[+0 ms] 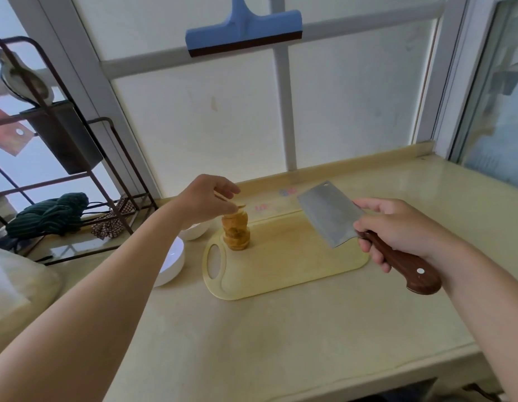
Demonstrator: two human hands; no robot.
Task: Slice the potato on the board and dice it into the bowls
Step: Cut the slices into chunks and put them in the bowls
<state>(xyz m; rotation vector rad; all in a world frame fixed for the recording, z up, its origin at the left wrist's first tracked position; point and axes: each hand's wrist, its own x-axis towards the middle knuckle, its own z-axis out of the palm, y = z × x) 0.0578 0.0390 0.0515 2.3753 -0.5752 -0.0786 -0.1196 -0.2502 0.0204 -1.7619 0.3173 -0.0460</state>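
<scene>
Left hand pinches the top slice of the potato, stacked upright at the left end of the board. Right hand grips the cleaver above the board; bowls sit just left.

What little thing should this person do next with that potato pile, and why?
Probably set the top slice down and steady the stack with the left hand. That hand pinches the top slice over a tall stack standing on the board, while the right hand holds the cleaver raised off to the side, so nothing is braced for dicing yet.
</scene>
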